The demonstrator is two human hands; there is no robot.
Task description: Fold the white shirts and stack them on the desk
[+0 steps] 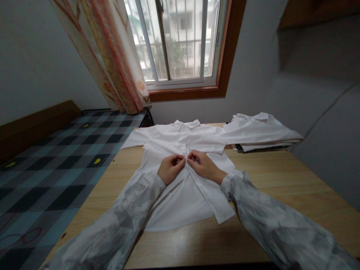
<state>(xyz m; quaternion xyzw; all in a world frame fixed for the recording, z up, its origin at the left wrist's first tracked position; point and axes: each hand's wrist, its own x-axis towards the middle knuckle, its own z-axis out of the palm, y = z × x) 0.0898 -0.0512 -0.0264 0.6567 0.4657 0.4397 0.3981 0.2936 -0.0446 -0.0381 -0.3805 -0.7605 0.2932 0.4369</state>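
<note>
A white collared shirt [174,210] lies front side up across the wooden table, its collar toward the window. One sleeve reaches out to the left, and a long strip of cloth angles down at the lower right. At the middle of the front opening, my left hand [172,168] pinches the shirt's front edge, thumb against fingers. Close beside it, my right hand [205,165] pinches the other side of the opening. The fingertips almost meet. Any button between them is too small or hidden to make out.
A stack of folded white clothes [261,129] sits at the table's back right, touching the shirt's side. Left of the wooden table [281,195] is a bed with a checked cover [70,161]. Behind are a curtain [112,56] and a window [182,45].
</note>
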